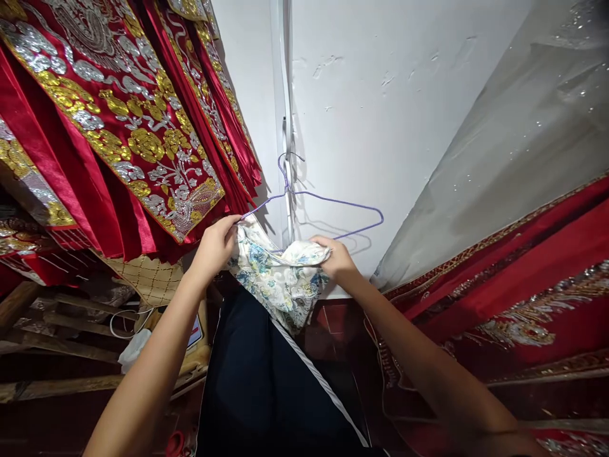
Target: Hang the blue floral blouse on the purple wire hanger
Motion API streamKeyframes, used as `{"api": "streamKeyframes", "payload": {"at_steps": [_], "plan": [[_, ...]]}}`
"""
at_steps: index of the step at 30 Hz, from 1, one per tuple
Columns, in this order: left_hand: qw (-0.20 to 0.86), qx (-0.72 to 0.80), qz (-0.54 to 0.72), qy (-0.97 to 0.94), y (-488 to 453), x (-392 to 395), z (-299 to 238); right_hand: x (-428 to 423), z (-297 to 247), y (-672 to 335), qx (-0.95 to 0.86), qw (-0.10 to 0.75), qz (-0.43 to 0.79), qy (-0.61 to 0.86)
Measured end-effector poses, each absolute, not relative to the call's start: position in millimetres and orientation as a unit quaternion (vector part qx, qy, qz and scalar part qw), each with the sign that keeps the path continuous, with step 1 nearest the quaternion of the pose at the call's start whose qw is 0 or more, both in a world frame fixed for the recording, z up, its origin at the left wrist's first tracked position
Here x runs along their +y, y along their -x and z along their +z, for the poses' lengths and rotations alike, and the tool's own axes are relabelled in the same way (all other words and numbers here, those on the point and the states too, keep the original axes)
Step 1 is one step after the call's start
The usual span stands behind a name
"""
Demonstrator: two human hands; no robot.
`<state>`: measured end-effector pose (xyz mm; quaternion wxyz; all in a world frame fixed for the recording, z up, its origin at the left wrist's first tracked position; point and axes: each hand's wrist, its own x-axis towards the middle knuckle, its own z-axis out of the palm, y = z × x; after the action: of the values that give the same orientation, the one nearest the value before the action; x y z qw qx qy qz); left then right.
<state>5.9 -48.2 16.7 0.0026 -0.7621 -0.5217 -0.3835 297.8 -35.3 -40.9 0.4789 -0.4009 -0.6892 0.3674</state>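
A purple wire hanger (342, 200) is in front of the white wall, its hook up by a pale vertical strip. A white garment with blue and green flowers (280, 279) is partly on the hanger's left side. My left hand (216, 247) is closed on the garment's left shoulder, where the hanger's left end goes in. On the other side, my right hand (335, 257) grips the garment's right edge near the hanger's lower bar. The hanger's right arm sticks out bare above that hand. Most of my fingers are hidden behind the cloth.
Red satin garments with gold and silver sequins (143, 136) hang at the left. A sheer white cover (504, 139) lies over red beaded cloth (514, 330) at the right. Wooden poles (71, 384) and a lit phone screen (195, 333) are low at the left.
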Motion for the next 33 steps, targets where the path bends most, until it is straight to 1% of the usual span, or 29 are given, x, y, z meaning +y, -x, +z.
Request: {"api": "streamKeyframes", "payload": {"at_steps": [3,5,7,10,12,16,17,21,25,27,30,31,33], "plan": [[0.03,-0.522,-0.365,0.771,0.5,-44.9,17.2,-30.1,-29.1,-321.8,-0.63,0.566,0.279,0.452],[0.038,-0.516,-0.348,0.782,1.4,-46.7,20.7,-21.8,-21.4,-342.7,-0.589,0.596,0.199,0.508],[0.041,-0.509,-0.336,0.791,-0.2,-49.3,24.7,-12.0,-15.1,-361.9,-0.586,0.576,0.161,0.547],[0.047,-0.507,-0.347,0.788,-2.7,-50.2,25.8,-2.1,-8.1,-380.1,-0.62,0.525,0.164,0.56],[0.048,-0.517,-0.358,0.776,-3.3,-48.1,22.3,-1.0,-4.0,-385.1,-0.634,0.507,0.157,0.563],[0.024,-0.534,-0.352,0.768,-6.2,-43.4,14.3,-1.1,2.0,-391.1,-0.615,0.533,0.086,0.575],[0.02,-0.533,-0.349,0.77,-7.4,-43.1,13.5,0.3,2.4,-393.5,-0.613,0.533,0.083,0.577],[0.026,-0.542,-0.345,0.766,-9.2,-45.0,15.2,5.1,0.8,-403.1,-0.633,0.498,0.134,0.577],[0.03,-0.584,-0.332,0.74,0.7,-43.1,19.3,-13.7,8.7,-405.0,-0.641,0.47,0.136,0.591],[0.012,-0.62,-0.322,0.715,7.0,-38.6,21.8,-30.3,19.6,-404.3,-0.657,0.436,0.207,0.579],[0.023,-0.647,-0.33,0.687,10.8,-29.2,27.8,-47.3,37.4,-402.4,-0.67,0.399,0.366,0.508],[0.034,-0.645,-0.34,0.684,9.9,-26.4,30.4,-48.3,41.1,-400.7,-0.666,0.4,0.408,0.481],[0.036,-0.631,-0.359,0.687,4.3,-22.5,35.6,-42.6,42.2,-394.3,-0.638,0.437,0.46,0.437]]}}
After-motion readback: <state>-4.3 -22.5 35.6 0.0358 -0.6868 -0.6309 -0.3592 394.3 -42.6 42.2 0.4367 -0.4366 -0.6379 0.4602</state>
